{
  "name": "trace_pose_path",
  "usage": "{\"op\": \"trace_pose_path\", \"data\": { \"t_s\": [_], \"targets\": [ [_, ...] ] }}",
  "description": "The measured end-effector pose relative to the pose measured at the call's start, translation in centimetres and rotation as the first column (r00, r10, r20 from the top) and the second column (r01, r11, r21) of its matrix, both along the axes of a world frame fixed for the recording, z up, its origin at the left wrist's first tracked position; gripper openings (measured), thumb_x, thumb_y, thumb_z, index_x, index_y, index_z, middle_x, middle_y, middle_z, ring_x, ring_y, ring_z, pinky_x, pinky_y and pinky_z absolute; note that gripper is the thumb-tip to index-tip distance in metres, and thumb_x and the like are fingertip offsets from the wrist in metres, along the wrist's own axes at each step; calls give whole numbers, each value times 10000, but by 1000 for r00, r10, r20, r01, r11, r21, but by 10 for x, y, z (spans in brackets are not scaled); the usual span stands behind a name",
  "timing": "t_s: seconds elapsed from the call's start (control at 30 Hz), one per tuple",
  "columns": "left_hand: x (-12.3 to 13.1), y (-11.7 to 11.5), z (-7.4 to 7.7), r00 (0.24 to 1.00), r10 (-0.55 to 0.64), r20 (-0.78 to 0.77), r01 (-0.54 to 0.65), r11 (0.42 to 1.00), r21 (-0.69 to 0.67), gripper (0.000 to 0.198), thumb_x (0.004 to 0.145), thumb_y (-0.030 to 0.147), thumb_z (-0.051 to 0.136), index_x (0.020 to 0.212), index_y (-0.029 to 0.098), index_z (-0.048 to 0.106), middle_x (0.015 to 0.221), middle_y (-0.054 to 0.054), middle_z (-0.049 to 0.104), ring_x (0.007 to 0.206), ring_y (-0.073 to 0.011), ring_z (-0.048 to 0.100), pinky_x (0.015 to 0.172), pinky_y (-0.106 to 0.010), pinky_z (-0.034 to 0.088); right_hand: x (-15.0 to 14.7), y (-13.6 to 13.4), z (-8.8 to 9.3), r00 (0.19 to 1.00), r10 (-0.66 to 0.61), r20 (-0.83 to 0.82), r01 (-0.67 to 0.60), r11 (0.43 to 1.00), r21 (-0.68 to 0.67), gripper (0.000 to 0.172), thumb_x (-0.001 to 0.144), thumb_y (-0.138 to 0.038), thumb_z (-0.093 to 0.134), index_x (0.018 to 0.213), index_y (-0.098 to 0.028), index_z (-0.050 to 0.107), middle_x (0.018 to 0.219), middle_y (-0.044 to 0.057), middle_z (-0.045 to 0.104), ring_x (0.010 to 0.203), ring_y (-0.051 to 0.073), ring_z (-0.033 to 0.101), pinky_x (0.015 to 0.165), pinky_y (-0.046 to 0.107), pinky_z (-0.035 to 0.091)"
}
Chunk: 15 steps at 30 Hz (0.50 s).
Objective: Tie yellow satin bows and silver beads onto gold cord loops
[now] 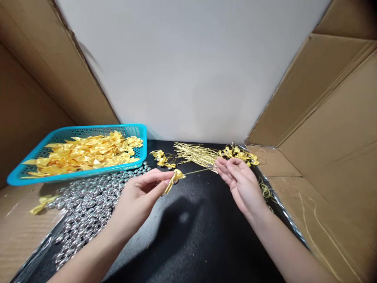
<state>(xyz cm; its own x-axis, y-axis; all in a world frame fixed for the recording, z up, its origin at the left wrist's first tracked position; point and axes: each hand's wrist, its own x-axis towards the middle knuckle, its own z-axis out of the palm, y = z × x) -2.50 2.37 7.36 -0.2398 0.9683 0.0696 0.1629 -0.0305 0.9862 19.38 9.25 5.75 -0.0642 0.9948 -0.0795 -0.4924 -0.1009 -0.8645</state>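
Observation:
My left hand (pixel 141 196) pinches a small yellow ribbon bow (pixel 174 180) between thumb and fingers above a black mat (pixel 194 232). A thin gold wire (pixel 197 171) runs from the bow to my right hand (pixel 240 181), whose fingertips are closed on its far end. Just behind my right hand lies a bundle of gold wires (pixel 196 153). A cluster of finished yellow bows with wire (pixel 240 153) lies at the back right, and a few more bows (pixel 161 158) lie at the back middle.
A blue plastic basket (pixel 17 176) at the left holds a heap of yellow bows (pixel 88 152). In front of it spreads a pile of silver beads (pixel 85 204). One loose bow (pixel 43 203) lies on cardboard at far left. Cardboard walls flank both sides.

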Motion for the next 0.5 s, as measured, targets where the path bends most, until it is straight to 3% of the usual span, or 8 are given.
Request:
{"op": "trace_pose_path", "data": {
  "t_s": [0.13,0.37,0.5],
  "targets": [
    [4,-2,-4,995,-9,102,16,998,-65,101,707,287,761,794,257,804,864,-38,746,798,-187,649,694,-257,495,1,-3,8,998,-48,-52,50,997,53,324,675,-278,830,827,-215,551,876,-4,775,849,125,733,782,223,571],
    [7,0,-16,936,48,348,2,990,-144,211,678,303,817,872,232,776,844,-19,740,724,-125,605,683,-207,478,-3,-16,12,972,226,-60,-220,971,88,212,746,-286,785,805,-209,596,823,-12,778,735,109,740,757,203,569],
    [8,1,-19,922,48,385,-6,994,-111,217,690,302,811,874,226,724,770,22,666,673,-100,554,631,-186,456,-3,-20,11,946,322,-45,-313,940,134,145,781,-271,756,797,-212,624,774,-9,780,679,104,733,718,203,570]
  ]
}}
